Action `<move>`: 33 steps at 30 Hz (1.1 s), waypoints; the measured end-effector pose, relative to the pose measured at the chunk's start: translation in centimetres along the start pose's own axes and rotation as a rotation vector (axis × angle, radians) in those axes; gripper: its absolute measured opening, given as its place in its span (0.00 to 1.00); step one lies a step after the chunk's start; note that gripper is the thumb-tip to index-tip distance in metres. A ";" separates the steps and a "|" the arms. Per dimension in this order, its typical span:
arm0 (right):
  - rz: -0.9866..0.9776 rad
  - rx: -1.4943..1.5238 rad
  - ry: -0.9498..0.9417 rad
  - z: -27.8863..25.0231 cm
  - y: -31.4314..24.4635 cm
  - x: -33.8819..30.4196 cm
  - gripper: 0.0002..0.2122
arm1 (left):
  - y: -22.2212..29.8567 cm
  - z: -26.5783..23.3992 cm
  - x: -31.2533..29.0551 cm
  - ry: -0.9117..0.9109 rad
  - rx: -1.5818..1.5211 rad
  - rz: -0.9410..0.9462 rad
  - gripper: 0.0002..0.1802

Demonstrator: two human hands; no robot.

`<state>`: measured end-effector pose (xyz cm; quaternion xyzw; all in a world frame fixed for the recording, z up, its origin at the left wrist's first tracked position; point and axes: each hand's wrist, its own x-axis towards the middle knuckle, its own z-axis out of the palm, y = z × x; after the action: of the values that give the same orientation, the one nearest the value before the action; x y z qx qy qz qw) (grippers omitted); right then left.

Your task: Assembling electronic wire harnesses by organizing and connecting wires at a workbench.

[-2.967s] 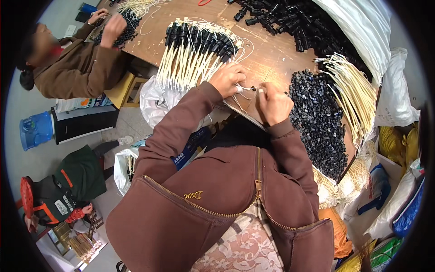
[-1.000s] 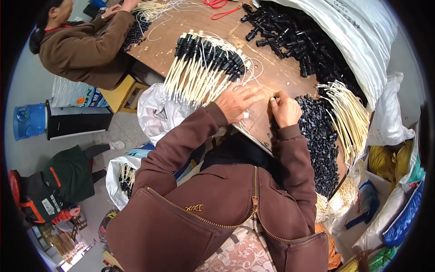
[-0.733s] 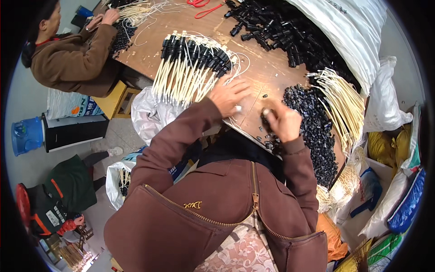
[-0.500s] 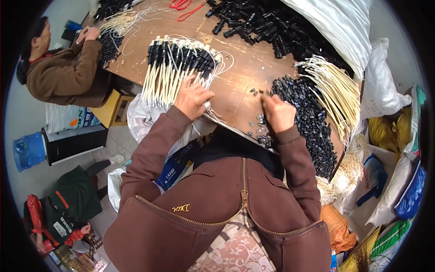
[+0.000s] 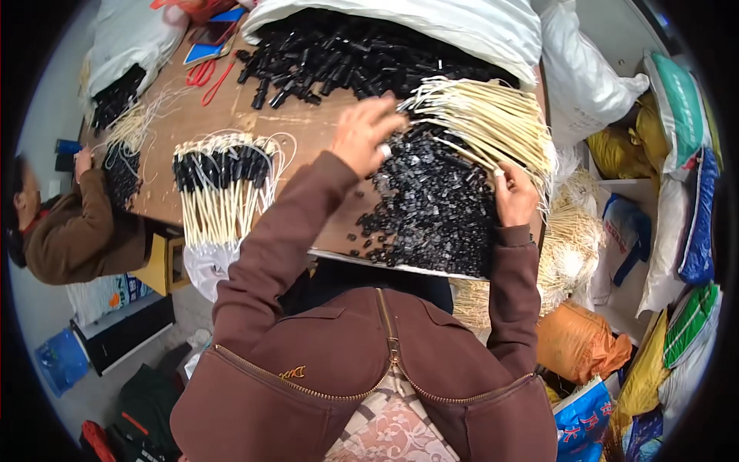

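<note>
My right hand [image 5: 514,194] pinches the near end of a cream-coloured cord that slants down from the pile of cream cords [image 5: 493,115] on the right of the table. Beside the pile's far left end is my left hand [image 5: 368,135], its fingers apart and slightly blurred, with nothing visible in them. Below and between both hands spreads a heap of small shiny black plastic pieces [image 5: 439,208]. Farther left, a row of cream cords fitted with black connectors [image 5: 223,171] lies side by side, with thin white wires looping from the tops.
Black plastic tubes [image 5: 331,58] spill from a white sack [image 5: 400,14] at the back. Red-handled scissors [image 5: 202,73] lie on the brown table [image 5: 165,146]. A co-worker [image 5: 85,223] sits at the left. Filled sacks and an orange bag [image 5: 581,339] stand at the right.
My view has swung to the right. My left hand has left the row of fitted cords for the cord pile; my right hand has gone from the black pieces to pinch a cord.
</note>
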<state>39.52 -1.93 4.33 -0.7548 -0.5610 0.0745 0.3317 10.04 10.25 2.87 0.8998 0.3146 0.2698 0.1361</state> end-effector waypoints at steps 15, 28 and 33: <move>0.402 0.317 -0.002 -3.4 15.5 26.9 0.18 | 6.3 7.1 19.6 0.103 0.180 0.049 0.43; 0.182 0.196 -0.399 -6.9 17.6 19.4 0.13 | 3.0 12.5 27.3 -0.357 0.192 0.203 0.42; 0.042 0.168 -0.022 -7.5 12.6 15.1 0.07 | 2.6 11.2 23.1 0.141 0.090 0.152 0.36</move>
<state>58.67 6.61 6.66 -0.7351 -0.5404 0.1367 0.3858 32.87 22.18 4.05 0.9051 0.2660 0.3277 0.0519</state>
